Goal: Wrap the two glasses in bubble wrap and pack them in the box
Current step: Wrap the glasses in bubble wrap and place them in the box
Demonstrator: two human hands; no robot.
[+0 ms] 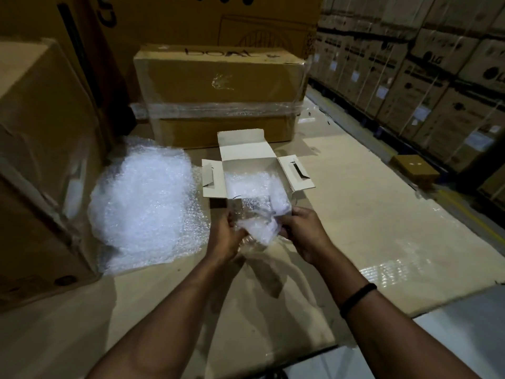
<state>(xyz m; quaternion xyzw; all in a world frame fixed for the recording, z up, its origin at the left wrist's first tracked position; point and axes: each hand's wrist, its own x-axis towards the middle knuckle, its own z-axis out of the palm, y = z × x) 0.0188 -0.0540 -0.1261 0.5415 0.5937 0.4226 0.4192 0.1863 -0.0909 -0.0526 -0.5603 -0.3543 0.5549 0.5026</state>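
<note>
Now, bubble wrap (247, 184) inside the open box (246, 152).

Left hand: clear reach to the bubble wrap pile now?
Probably not yet: the path to the pile is open, but the left hand grips the wrapped glass with the right hand and must let go first.

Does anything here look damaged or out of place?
The big cardboard box behind the open white box has a scuffed, torn patch on its front face. Otherwise nothing stands out.
</note>
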